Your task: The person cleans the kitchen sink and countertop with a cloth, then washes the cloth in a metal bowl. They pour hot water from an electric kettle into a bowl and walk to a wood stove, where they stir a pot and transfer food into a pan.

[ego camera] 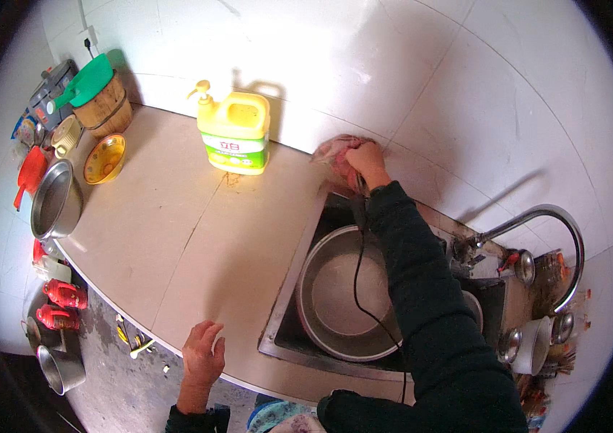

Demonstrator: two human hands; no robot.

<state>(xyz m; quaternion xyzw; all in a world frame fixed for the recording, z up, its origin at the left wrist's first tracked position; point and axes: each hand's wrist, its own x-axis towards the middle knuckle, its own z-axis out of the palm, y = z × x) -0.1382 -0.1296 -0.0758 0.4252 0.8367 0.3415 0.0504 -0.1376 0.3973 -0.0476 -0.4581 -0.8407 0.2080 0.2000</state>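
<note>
My right hand [367, 162] grips a crumpled pink cloth [339, 152] on the countertop's back edge, where the tiled wall meets it. Near the front edge of the counter [219, 254], my left hand [203, 352] holds nothing, its fingers slightly bent. Below my right arm a large round metal basin [347, 292] sits in the sink [284, 330]. A thin black cable [356, 281] hangs across the basin. Left of the cloth, against the wall side, stands a yellow pump jug of Liby dish soap [236, 132].
A curved faucet [571, 227] rises at the right. At the left stand an orange patterned bowl [105, 158], a metal pot [57, 200], a wooden bucket [103, 108] with a green dipper [90, 81], and a red dipper [32, 170]. Bowls [533, 346] and bottles crowd the far right.
</note>
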